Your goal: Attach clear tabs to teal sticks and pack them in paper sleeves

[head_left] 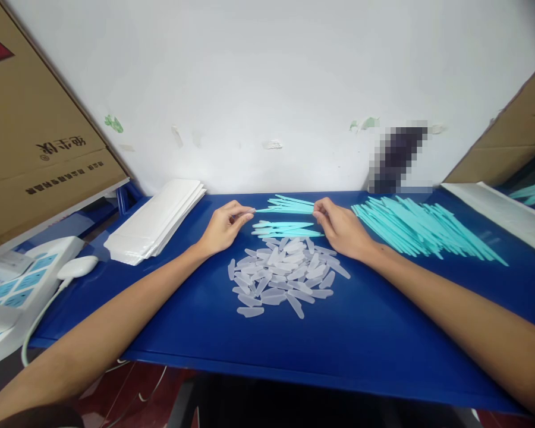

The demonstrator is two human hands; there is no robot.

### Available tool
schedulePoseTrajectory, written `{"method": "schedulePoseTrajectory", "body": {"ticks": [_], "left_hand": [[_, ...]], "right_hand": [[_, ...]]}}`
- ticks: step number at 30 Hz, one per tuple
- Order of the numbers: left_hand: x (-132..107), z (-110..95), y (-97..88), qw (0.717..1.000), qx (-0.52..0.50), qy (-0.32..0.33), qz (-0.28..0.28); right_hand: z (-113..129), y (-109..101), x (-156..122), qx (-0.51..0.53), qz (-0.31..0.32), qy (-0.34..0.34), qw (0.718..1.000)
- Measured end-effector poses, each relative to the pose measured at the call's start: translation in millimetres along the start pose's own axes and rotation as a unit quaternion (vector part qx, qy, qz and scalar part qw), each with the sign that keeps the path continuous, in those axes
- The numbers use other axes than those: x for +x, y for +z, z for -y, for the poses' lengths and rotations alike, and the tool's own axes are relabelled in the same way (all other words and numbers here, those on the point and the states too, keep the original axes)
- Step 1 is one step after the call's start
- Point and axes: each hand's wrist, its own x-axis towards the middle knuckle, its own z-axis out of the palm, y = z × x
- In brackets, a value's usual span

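Observation:
A slim teal eyebrow razor [289, 211] spans the gap between my hands. My left hand [223, 227] pinches its left end; whether a cap is in those fingers is too small to tell. At the other end, my right hand [342, 229] has thumb and fingers closed on the razor. Behind and just in front of it lie small groups of teal razors [288, 227], some with pale caps on their left ends. Nearer to me is a heap of loose translucent blade caps [285, 273]. A large pile of teal razors [428, 229] lies beyond my right hand.
White flat sleeves [158, 221] are stacked at the left of the blue table [267, 356]. A power strip [27, 279] with a white plug and cable is at far left. Cardboard [40, 113] stands on the left, with more cardboard on the right. A white wall [267, 77] bounds the back.

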Motion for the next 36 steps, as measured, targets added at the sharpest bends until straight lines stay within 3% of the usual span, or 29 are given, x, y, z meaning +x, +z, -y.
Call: {"method": "schedulePoseTrajectory", "body": {"ticks": [7, 25, 36], "left_hand": [[-1.3, -1.7, 1.1, 0.999, 0.002, 0.025, 0.021], [-1.2, -1.1, -0.8, 1.000, -0.017, -0.008, 0.008], [-1.7, 1.5, 0.2, 1.000, -0.011, 0.025, 0.014]], "right_hand": [[1.6, -0.6, -0.2, -0.008, 0.004, -0.004, 1.000], [1.2, -0.7, 0.1, -0.019, 0.001, 0.004, 1.000], [-1.8, 2.0, 0.9, -0.006, -0.012, -0.005, 1.000]]}}
